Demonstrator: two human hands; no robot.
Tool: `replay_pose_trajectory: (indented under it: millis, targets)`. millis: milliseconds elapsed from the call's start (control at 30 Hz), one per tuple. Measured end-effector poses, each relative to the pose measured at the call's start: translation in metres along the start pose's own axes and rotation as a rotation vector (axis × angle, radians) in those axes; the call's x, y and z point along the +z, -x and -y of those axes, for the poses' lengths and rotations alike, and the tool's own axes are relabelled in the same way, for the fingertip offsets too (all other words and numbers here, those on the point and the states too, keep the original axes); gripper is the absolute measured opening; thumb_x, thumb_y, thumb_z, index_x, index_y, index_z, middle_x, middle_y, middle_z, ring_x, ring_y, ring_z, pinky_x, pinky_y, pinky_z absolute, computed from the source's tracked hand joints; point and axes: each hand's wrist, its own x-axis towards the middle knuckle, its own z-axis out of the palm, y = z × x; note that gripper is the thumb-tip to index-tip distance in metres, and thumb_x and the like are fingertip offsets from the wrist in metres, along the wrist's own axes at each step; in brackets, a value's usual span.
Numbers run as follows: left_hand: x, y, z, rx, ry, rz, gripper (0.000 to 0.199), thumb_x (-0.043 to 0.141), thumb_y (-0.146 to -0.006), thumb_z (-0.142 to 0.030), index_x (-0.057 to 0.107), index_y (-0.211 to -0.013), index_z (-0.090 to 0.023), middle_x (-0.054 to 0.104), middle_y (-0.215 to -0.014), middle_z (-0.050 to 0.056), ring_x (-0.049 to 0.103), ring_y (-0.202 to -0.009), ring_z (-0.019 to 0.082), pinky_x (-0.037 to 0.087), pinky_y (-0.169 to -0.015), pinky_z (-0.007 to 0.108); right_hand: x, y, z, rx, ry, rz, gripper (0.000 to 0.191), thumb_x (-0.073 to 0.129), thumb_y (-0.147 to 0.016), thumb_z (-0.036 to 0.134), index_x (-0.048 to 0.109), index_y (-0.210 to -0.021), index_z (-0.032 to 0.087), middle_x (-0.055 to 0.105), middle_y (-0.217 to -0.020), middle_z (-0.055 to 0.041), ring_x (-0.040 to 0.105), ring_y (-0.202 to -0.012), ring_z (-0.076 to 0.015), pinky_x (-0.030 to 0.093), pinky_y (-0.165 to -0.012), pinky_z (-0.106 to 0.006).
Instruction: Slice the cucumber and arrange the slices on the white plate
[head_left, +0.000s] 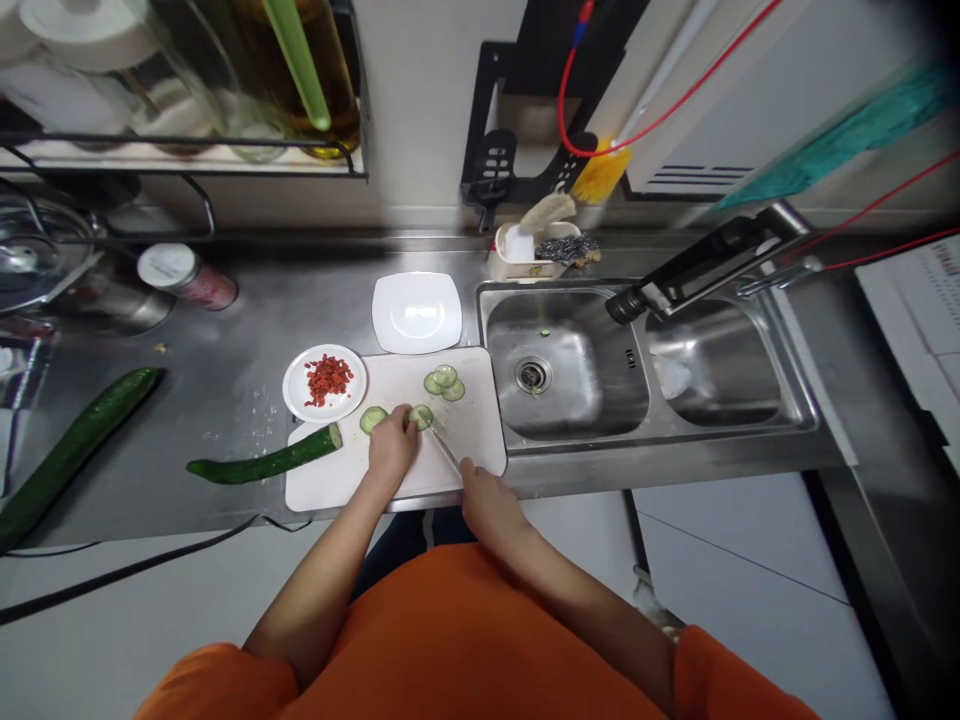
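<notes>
A white cutting board point(330, 490) lies at the counter's front edge. My right hand point(491, 503) is closed around the handle of a knife point(445, 450), whose blade points up and left to a cucumber slice point(421, 416). At that slice, the fingers of my left hand point(393, 443) are closed on its left edge. Another slice point(373, 419) lies just left of my left hand. Several thin slices point(445, 381) overlap near the board's back right. A cut cucumber point(270, 463) rests with its cut end on the board and its tail on the counter.
A small plate of chopped red pieces point(288, 392) overlaps the board's back left. Behind the board is a white square plate point(416, 310). To the right is a double sink point(570, 430) with a faucet point(675, 270). A whole cucumber point(79, 450) and a can point(187, 275) are at left.
</notes>
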Motion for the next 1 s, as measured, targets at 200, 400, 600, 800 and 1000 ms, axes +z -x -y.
replay_pose_trajectory:
  millis: [200, 400, 600, 800, 1000]
  targets:
    - [0.001, 0.0, 0.001, 0.027, 0.024, -0.005, 0.032, 0.051, -0.083, -0.022, 0.06, -0.114, -0.021, 0.071, -0.094, 0.008, 0.065, -0.088, 0.021, 0.045, -0.078, 0.03, 0.0, -0.003, 0.004, 0.005, 0.018, -0.013, 0.034, 0.031, -0.089, 0.004, 0.045, -0.118, 0.016, 0.063, -0.102, -0.0156, 0.063, -0.099, -0.0224, 0.046, -0.074, -0.026]
    - [0.004, -0.001, 0.003, 0.028, 0.029, -0.014, 0.032, 0.051, -0.083, -0.022, 0.06, -0.114, -0.022, 0.071, -0.094, 0.008, 0.065, -0.087, 0.021, 0.045, -0.078, 0.03, -0.001, -0.003, 0.005, 0.006, 0.01, -0.002, 0.033, 0.031, -0.089, 0.004, 0.044, -0.117, 0.016, 0.063, -0.102, -0.0148, 0.063, -0.098, -0.0235, 0.046, -0.072, -0.027]
    - [0.002, 0.0, 0.001, 0.043, 0.031, -0.02, 0.031, 0.05, -0.084, -0.022, 0.061, -0.113, -0.021, 0.071, -0.095, 0.008, 0.065, -0.088, 0.022, 0.045, -0.079, 0.03, -0.001, -0.006, 0.005, -0.001, 0.001, 0.007, 0.032, 0.032, -0.089, 0.004, 0.045, -0.116, 0.016, 0.064, -0.101, -0.0145, 0.063, -0.098, -0.0228, 0.046, -0.073, -0.026]
    - [0.001, 0.0, -0.001, 0.04, 0.035, -0.009, 0.03, 0.049, -0.084, -0.021, 0.061, -0.111, -0.021, 0.07, -0.096, 0.008, 0.064, -0.089, 0.021, 0.045, -0.08, 0.03, 0.003, -0.012, 0.009, -0.016, -0.016, 0.011, 0.036, 0.031, -0.088, 0.002, 0.045, -0.119, 0.012, 0.065, -0.101, -0.0157, 0.062, -0.1, -0.0232, 0.045, -0.078, -0.029]
    - [0.003, -0.001, 0.001, 0.023, 0.047, -0.023, 0.029, 0.05, -0.083, -0.021, 0.06, -0.111, -0.02, 0.07, -0.093, 0.008, 0.065, -0.087, 0.022, 0.045, -0.077, 0.03, 0.018, -0.013, 0.001, -0.018, -0.071, 0.004, 0.04, 0.033, -0.084, 0.001, 0.046, -0.12, 0.012, 0.066, -0.101, -0.0152, 0.064, -0.097, -0.0241, 0.044, -0.077, -0.03]
